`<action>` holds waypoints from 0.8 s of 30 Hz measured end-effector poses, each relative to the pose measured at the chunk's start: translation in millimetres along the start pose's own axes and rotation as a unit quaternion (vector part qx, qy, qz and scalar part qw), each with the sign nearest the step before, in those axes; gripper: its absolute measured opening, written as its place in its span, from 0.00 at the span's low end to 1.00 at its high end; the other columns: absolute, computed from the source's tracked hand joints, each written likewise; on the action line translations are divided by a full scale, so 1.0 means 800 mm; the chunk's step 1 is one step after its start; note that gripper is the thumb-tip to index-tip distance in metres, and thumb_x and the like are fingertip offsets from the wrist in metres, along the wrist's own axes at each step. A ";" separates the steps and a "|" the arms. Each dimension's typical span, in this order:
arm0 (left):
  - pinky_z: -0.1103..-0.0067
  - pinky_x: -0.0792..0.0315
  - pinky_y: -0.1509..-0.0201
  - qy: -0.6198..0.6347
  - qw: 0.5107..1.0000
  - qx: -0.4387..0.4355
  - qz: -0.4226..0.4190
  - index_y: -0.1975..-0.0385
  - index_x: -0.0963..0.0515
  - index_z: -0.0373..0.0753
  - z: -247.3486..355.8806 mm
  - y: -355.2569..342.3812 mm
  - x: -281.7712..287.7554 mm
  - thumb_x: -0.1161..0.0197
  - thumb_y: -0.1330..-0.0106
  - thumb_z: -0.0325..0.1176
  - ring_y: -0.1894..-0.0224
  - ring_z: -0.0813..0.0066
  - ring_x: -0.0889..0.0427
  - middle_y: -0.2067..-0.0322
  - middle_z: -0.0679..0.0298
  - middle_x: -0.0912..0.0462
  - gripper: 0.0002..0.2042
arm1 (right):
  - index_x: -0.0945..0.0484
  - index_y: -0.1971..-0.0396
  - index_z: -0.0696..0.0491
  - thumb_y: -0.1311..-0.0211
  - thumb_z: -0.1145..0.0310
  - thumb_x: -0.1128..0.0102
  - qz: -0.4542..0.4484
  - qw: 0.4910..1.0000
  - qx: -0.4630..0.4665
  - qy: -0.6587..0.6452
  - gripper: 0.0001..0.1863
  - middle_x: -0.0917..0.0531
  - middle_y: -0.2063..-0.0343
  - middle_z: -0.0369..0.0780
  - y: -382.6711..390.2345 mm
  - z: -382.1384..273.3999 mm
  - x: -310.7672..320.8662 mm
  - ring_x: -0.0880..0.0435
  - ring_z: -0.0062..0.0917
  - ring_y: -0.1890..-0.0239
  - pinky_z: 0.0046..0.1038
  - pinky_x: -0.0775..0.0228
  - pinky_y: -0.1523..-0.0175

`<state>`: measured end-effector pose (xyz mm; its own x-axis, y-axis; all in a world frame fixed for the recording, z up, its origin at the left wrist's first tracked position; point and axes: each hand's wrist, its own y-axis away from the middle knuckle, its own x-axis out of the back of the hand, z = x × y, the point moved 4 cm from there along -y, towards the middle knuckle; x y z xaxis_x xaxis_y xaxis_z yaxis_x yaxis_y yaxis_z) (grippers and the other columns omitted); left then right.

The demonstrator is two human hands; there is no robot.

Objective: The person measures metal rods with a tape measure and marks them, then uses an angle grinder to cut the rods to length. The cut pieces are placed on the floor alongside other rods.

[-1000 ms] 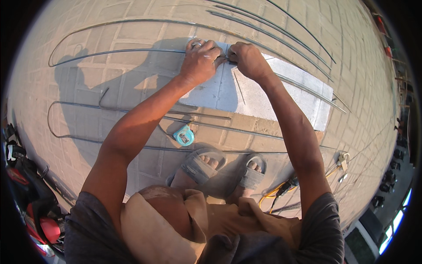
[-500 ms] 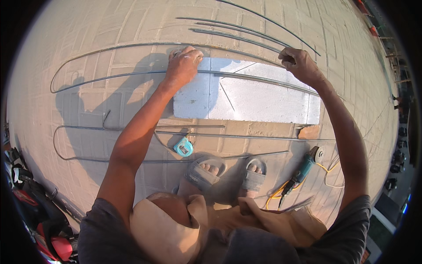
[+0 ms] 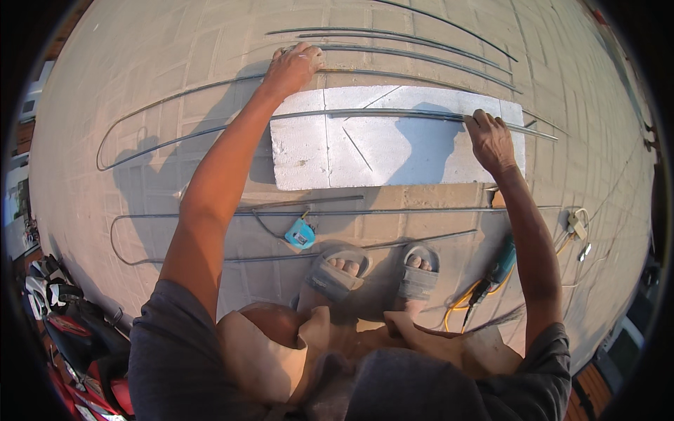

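Note:
My left hand (image 3: 295, 69) is beyond the white block's left end, fingers curled at the far rods (image 3: 411, 56); what they grip is hidden. My right hand (image 3: 491, 144) has its fingers closed on the paired steel rods (image 3: 393, 112) lying across the white block (image 3: 295, 151), near its right end. One of these continues left into a long bent loop (image 3: 168, 140). Thin straight lines cross the block's top.
Nearer my sandalled feet (image 3: 414, 281) lie another bent rod (image 3: 175, 216), a turquoise tape measure (image 3: 300, 234), an angle grinder (image 3: 500, 266) with an orange cord, and a power socket (image 3: 577, 223). A red-and-black motorbike (image 3: 70, 337) stands at the lower left.
Both hands have left the block's middle, where they were together. My left hand moved forward toward the far rods; my right hand moved right, then down onto the rods over the block.

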<state>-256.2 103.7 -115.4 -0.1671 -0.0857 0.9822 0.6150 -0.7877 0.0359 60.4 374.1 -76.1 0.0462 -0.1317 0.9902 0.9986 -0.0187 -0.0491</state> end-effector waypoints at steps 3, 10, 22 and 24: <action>0.62 0.35 0.35 0.113 0.993 0.011 0.028 0.48 0.22 0.40 0.042 0.024 0.042 0.41 0.28 0.42 0.44 0.58 0.23 0.45 0.60 0.23 0.16 | 0.24 0.60 0.54 0.40 0.71 0.46 -0.013 1.000 0.006 0.021 0.09 0.26 0.63 0.40 0.006 0.000 -0.005 0.19 0.32 0.59 0.36 0.28 0.53; 0.62 0.33 0.40 0.087 0.995 -0.021 0.036 0.53 0.20 0.40 0.048 0.139 0.040 0.37 0.32 0.39 0.47 0.60 0.21 0.50 0.63 0.22 0.13 | 0.25 0.61 0.57 0.40 0.74 0.46 0.013 0.993 -0.028 -0.110 0.08 0.23 0.64 0.44 0.012 -0.001 -0.007 0.17 0.39 0.64 0.40 0.25 0.60; 0.63 0.34 0.38 0.093 0.995 -0.026 0.040 0.52 0.21 0.37 0.030 0.126 0.037 0.34 0.35 0.34 0.43 0.56 0.24 0.47 0.59 0.23 0.14 | 0.24 0.64 0.60 0.37 0.73 0.45 -0.070 0.997 0.009 -0.022 0.06 0.17 0.71 0.46 -0.014 -0.008 0.012 0.12 0.36 0.71 0.35 0.19 0.70; 0.62 0.34 0.38 0.096 0.994 -0.020 0.056 0.51 0.21 0.37 0.024 0.107 0.036 0.35 0.34 0.33 0.42 0.55 0.25 0.47 0.59 0.23 0.14 | 0.24 0.64 0.60 0.35 0.72 0.47 -0.074 0.994 -0.041 -0.066 0.07 0.17 0.69 0.46 -0.006 0.015 -0.003 0.12 0.37 0.69 0.35 0.18 0.67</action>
<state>-193.7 45.6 -80.4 -0.2452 -0.2861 0.9263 0.6073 -0.7901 -0.0833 55.5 386.5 -76.9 -0.0923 0.0101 0.9957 0.9896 -0.1095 0.0929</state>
